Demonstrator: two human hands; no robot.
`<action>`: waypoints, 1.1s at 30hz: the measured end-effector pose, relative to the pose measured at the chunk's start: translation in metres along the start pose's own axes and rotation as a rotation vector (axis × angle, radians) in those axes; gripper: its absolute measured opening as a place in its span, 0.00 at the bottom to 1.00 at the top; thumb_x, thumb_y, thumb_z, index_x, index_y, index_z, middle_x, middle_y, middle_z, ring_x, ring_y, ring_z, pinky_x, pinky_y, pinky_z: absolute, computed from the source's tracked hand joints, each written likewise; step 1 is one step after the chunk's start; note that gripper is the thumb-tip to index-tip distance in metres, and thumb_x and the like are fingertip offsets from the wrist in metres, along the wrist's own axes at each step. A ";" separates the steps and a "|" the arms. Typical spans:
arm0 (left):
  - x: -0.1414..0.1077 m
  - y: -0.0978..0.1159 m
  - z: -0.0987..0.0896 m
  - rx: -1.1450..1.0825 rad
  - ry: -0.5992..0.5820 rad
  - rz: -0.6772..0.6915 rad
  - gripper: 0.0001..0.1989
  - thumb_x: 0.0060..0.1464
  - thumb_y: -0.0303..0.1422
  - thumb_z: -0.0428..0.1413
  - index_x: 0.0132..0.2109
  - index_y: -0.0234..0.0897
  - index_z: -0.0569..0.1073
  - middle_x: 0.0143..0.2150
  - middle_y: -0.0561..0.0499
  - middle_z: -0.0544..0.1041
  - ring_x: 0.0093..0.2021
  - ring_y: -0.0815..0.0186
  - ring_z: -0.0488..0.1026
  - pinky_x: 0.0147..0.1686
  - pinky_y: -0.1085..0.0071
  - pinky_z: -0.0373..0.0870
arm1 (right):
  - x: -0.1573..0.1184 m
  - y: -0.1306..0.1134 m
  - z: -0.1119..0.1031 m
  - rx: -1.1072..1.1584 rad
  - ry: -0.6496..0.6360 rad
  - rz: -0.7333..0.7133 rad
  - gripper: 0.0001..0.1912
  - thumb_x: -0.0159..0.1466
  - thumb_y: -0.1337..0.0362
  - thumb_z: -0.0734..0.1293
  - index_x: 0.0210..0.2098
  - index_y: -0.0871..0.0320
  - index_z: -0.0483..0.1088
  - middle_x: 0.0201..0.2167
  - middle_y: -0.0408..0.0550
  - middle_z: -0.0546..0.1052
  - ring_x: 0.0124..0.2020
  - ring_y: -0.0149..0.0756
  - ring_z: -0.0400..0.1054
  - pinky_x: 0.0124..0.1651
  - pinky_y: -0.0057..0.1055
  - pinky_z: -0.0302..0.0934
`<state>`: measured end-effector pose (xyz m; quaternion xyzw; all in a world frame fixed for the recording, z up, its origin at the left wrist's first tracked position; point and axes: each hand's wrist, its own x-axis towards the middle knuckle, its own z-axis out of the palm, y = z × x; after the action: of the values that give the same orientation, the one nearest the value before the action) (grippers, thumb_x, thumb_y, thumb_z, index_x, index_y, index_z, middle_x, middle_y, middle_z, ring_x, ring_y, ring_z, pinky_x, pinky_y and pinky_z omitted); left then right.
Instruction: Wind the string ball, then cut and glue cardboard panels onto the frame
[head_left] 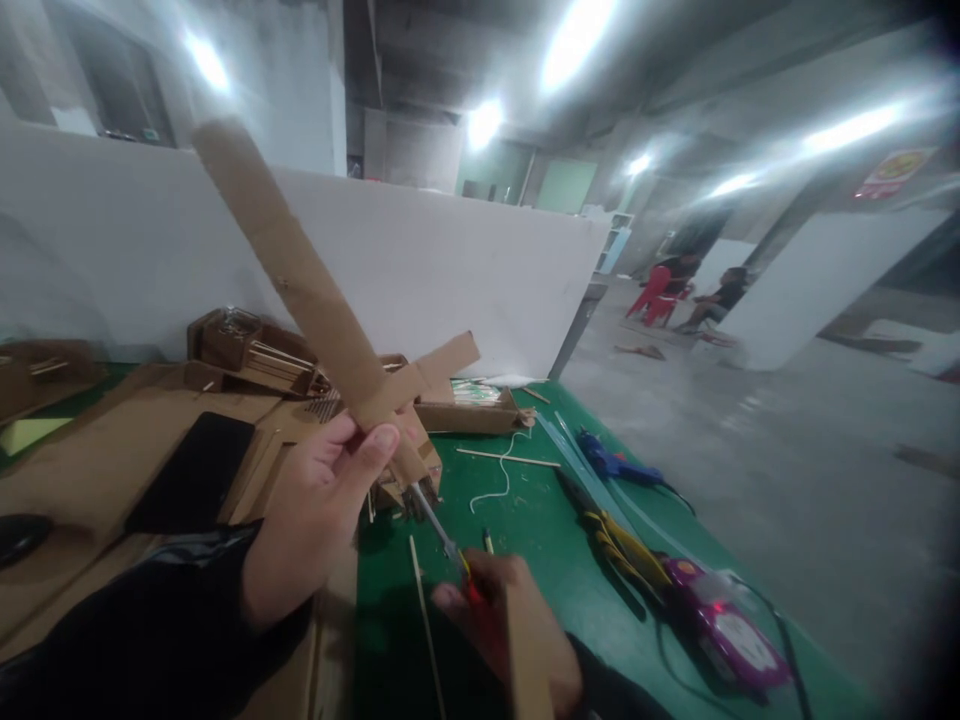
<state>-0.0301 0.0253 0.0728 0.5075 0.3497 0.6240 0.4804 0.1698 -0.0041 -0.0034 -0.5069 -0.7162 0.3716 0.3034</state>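
My left hand (322,500) pinches a long cardboard strip (300,280) with a shorter strip (431,375) crossing it near the lower end. The long piece rises up and to the left. Closed around orange-handled scissors (435,525) is my right hand (517,610), blurred. The metal blades point up and left and meet the lower end of the cardboard. Another flat cardboard strip (527,655) stands in front of my right hand; how it is held cannot be made out.
On the green table (540,530) lie a blue glue gun (615,460), yellow-black pliers (630,555), a purple device (720,630) and thin sticks. A black phone (195,470) rests on cardboard at left. Cardboard boxes stand behind. Two people sit in the far background.
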 end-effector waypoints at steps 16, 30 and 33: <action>0.024 0.026 -0.039 0.103 0.099 -0.115 0.03 0.54 0.29 0.53 0.32 0.36 0.68 0.27 0.57 0.73 0.24 0.72 0.70 0.24 0.77 0.68 | 0.013 0.005 -0.023 -0.513 0.036 0.189 0.21 0.64 0.46 0.63 0.26 0.56 0.68 0.22 0.47 0.75 0.21 0.34 0.64 0.24 0.28 0.48; -0.032 -0.020 -0.109 0.526 0.181 -0.298 0.12 0.56 0.38 0.58 0.29 0.40 0.65 0.19 0.61 0.64 0.18 0.74 0.60 0.20 0.80 0.59 | -0.020 0.039 -0.073 -0.822 0.213 0.100 0.15 0.65 0.55 0.63 0.44 0.57 0.74 0.45 0.60 0.78 0.47 0.56 0.71 0.48 0.47 0.61; -0.034 -0.028 -0.108 0.458 0.201 -0.311 0.11 0.54 0.36 0.59 0.28 0.41 0.65 0.20 0.61 0.65 0.18 0.73 0.60 0.20 0.79 0.59 | -0.046 0.045 -0.053 -0.378 -0.111 -0.108 0.12 0.57 0.52 0.70 0.39 0.46 0.78 0.36 0.51 0.80 0.37 0.46 0.74 0.38 0.37 0.65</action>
<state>-0.1270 0.0067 0.0105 0.4785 0.6009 0.4950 0.4062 0.2492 -0.0264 -0.0150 -0.4943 -0.8150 0.2412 0.1823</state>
